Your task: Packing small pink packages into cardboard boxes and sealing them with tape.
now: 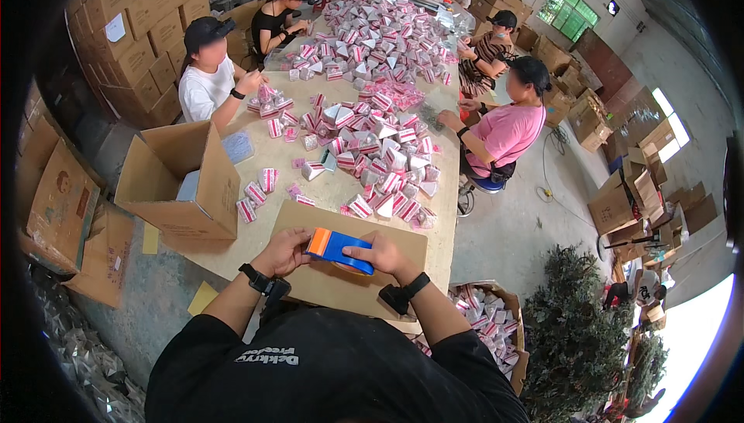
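A blue tape dispenser (335,248) with an orange end is held in front of me. My right hand (381,256) grips its right side, the thumb lying across the blue top. At the orange end, the fingers of my left hand (285,251) are closed in a pinch against the edge; whether they also hold a strip of tape is too small to tell. Beneath both hands lies a flat brown cardboard panel (395,243) at the table's near edge. Just beyond it is a pile of small wrapped wedge-shaped packets (387,161) in white and pink.
An open carton (217,198) stands at the table's left corner. By my right elbow, a carton (518,365) is full of packets. Co-workers (511,124) sit along both sides of the long table (443,248). Stacked boxes (132,20) rise at the far left.
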Tool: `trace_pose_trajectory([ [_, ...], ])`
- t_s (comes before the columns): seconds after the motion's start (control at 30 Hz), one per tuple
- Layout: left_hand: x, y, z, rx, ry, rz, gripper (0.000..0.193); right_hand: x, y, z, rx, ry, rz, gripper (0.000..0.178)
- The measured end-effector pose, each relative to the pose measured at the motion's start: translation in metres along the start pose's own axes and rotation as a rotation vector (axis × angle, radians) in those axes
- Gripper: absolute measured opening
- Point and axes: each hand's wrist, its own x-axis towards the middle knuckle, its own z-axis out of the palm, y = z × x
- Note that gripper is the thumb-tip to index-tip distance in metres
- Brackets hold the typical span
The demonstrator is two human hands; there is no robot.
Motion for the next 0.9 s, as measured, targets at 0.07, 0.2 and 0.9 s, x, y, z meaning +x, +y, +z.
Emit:
trace_pose_trajectory([
  [0.07, -0.0008, 0.0002, 0.0005, 0.000, 0.001, -0.001, 0.027, 0.0012, 0.0033, 0.0004, 0.007, 0.010, -0.009, 0.060],
  [0.2, -0.0008, 0.0003, 0.0001, 0.009, 0.001, 0.003, 0.027, 0.0002, 0.0026, -0.0001, -0.017, 0.019, 0.005, 0.061],
  [0.9, 0.0016, -0.0017, -0.0032, -0.006, 0.001, 0.008, 0.027, 0.0002, 0.0054, 0.0002, 0.027, 0.021, -0.010, 0.059],
])
